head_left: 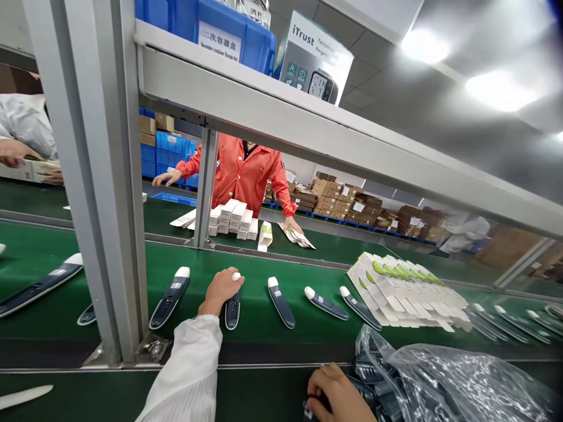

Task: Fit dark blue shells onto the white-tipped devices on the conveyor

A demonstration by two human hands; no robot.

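Note:
My left hand (222, 288), in a white sleeve, rests on a dark blue, white-tipped device (232, 309) lying on the green conveyor belt (264, 331), fingers curled over its tip. More of the same devices lie in a row on the belt, one to the left (169, 298) and others to the right (281, 302), (326, 303). My right hand (338, 394) is low at the near edge, fingers closed on a dark device from a clear plastic bag (444, 381) full of them.
A fanned stack of flat white-and-green cartons (409, 290) lies on the belt at right. A grey frame post (109, 193) stands at left. A person in an orange coat (246, 176) works across the line beside white boxes (233, 218). Another person's hand (15, 153) is far left.

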